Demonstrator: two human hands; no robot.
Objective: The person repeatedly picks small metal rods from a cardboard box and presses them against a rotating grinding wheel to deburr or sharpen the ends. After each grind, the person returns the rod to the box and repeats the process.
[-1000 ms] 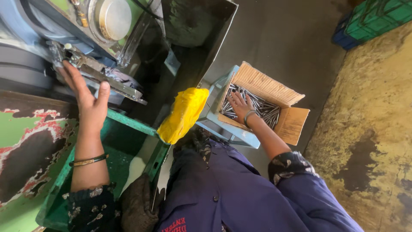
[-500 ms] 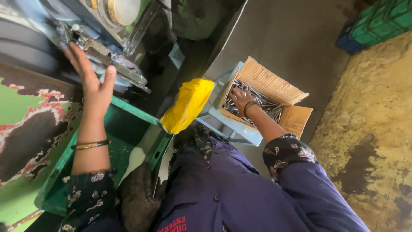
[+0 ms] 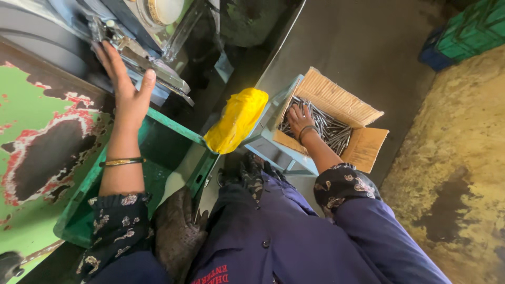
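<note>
My left hand (image 3: 125, 87) reaches up with fingers spread, its fingertips against a metal fixture (image 3: 141, 50) on the grey machine. A thin bangle circles that wrist. My right hand (image 3: 299, 119) rests palm down inside a cardboard box (image 3: 336, 100) filled with several thin metal rods (image 3: 329, 126); the fingers lie among the rods, and whether they grip any is hidden. The box sits on a pale blue stool (image 3: 271, 144) at my right.
A yellow bag (image 3: 236, 120) lies over the rim of a green crate (image 3: 173, 129) in front of me. A chipped green machine panel (image 3: 37, 147) stands at left. Green and blue crates (image 3: 463, 31) sit far right on the concrete floor.
My left hand has stayed raised at the metal fixture. My right hand has pushed a little further in among the rods. The camera has shifted slightly.
</note>
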